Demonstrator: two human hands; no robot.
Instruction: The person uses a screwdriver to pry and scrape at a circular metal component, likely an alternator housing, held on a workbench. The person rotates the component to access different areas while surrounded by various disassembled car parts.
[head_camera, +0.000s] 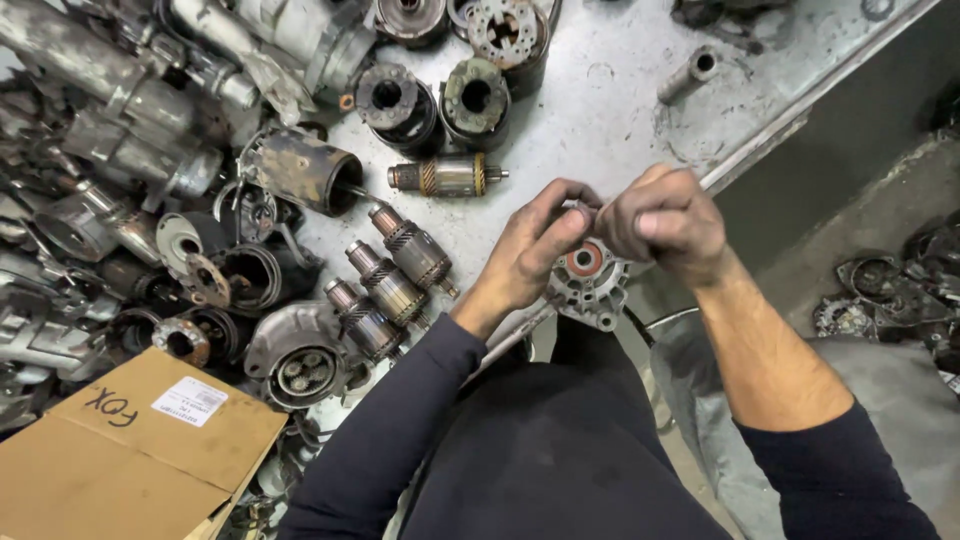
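Note:
My left hand (530, 250) grips a grey cast-metal housing cover (592, 285) with an orange-red ring at its centre, held above the front edge of the workbench (610, 110). My right hand (665, 222) is closed just above the cover, its fingers pinched on something small and thin that I cannot make out. The two hands touch each other over the part.
Three copper-wound armatures (390, 285) lie in a row left of my hands, another armature (445, 177) behind them. Cylindrical motor housings (300, 170) and gear casings (298, 355) pile up on the left. A cardboard box (120, 455) sits at bottom left. More parts (880, 285) lie on the floor at right.

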